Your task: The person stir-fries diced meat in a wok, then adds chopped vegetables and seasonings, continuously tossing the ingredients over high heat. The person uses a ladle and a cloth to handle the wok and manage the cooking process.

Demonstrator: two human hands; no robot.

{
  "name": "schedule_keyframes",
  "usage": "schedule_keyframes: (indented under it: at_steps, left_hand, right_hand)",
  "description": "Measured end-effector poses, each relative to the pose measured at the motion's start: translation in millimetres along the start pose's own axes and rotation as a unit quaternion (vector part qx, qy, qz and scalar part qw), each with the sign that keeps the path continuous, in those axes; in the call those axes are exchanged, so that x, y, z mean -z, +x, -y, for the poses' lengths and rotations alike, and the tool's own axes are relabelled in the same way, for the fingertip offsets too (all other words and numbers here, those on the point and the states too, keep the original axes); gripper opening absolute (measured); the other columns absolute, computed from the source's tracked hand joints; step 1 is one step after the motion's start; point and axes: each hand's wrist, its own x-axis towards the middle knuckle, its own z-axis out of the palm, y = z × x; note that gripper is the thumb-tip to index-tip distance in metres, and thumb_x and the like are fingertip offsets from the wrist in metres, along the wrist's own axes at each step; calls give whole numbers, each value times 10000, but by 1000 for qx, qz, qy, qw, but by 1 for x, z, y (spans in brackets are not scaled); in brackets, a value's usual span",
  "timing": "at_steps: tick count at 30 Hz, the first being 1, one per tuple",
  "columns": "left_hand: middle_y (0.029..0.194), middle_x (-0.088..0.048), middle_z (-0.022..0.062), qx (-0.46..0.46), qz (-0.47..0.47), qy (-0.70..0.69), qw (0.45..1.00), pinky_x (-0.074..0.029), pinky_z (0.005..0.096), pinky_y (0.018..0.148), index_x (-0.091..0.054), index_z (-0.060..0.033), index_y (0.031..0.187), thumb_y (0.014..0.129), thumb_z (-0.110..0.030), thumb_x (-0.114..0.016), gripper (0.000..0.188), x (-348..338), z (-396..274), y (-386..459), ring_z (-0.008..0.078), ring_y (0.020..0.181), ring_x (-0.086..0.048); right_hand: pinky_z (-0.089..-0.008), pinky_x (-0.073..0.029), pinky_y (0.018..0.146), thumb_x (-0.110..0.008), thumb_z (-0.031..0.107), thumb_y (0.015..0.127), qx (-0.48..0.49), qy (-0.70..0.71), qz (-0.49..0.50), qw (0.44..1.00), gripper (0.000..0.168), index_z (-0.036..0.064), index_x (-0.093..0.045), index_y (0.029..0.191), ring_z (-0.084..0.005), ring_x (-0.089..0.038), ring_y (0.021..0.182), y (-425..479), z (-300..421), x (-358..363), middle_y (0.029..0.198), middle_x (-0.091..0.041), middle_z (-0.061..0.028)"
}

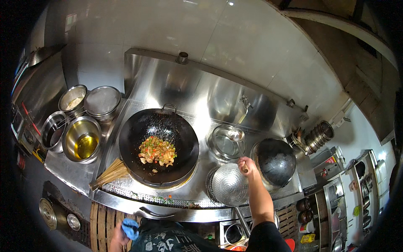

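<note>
My right hand grips the wooden-ended handle of a steel ladle, whose bowl is over a round steel basin. Low at the left, my left hand is closed around a crumpled blue cloth. A large black wok sits on the range, apart from both hands. In it lies a heap of chopped food with pale pieces and red and green bits. Just below my right hand, a perforated steel strainer rests on the range, its handle pointing towards me.
A bamboo wok brush leans by the wok's left side. Further left stand a steel bowl of yellow oil, a pot of dark liquid and a sieve-topped pot. A second dark wok sits right. A faucet rises behind the basin.
</note>
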Motion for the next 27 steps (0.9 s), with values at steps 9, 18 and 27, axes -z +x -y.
schedule_keyframes:
  at_steps: [9,18,27]
  left_hand:
    - [1006,-593,53,39,-14,157,987,-446,260,767,-558,-12,1152,767,-158,-561,412,-43,4,-67,135,898,-544]
    - [1268,-458,75,146,205,406,878,-462,391,820,-332,-91,1378,878,-278,-594,595,6,-1,-17,198,996,-521]
    - [1255,-497,88,174,228,566,773,-419,280,895,-382,-158,1369,846,-353,-629,610,-39,-33,3,211,1099,-491]
  right_hand:
    - [-200,-443,436,-456,66,797,-69,99,123,985,146,-59,-498,859,-85,-488,483,26,21,-10,623,-523,-26]
    - [-206,-416,407,-473,65,789,-56,48,104,992,46,26,-494,777,-67,-442,458,-6,1,-10,600,-465,10]
    - [-222,-290,313,-508,31,752,4,-235,24,972,328,32,-471,1078,-78,-381,407,-184,-113,-48,604,-443,-16]
